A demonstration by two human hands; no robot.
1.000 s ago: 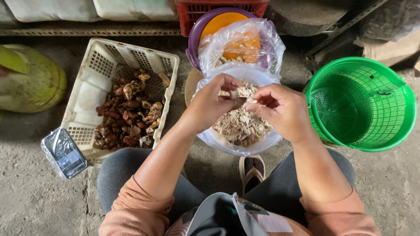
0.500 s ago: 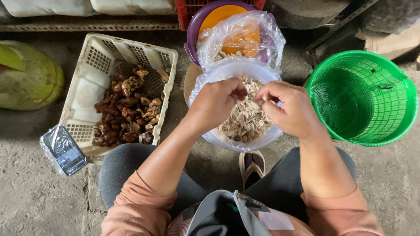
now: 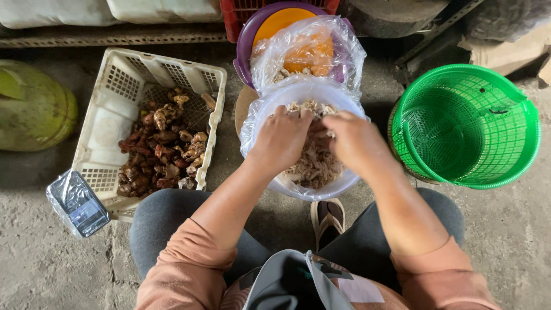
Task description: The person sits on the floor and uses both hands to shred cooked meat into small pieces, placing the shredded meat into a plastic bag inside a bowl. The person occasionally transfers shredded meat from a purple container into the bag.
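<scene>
Between the person's knees sits a bag-lined white bowl point(image 3: 344, 185) heaped with pale shredded peelings point(image 3: 313, 163). The left hand point(image 3: 281, 138) and right hand point(image 3: 356, 140) meet over it, fingers curled shut, pinching shreds. Beyond stands a bagged purple bowl point(image 3: 247, 34).

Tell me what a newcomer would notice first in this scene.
Probably both hands, left hand and right hand, dug into pale shreds in the bag-lined bowl at centre. Next, the bright green basket on the right, and the white crate of brown knobbly roots on the left.
</scene>
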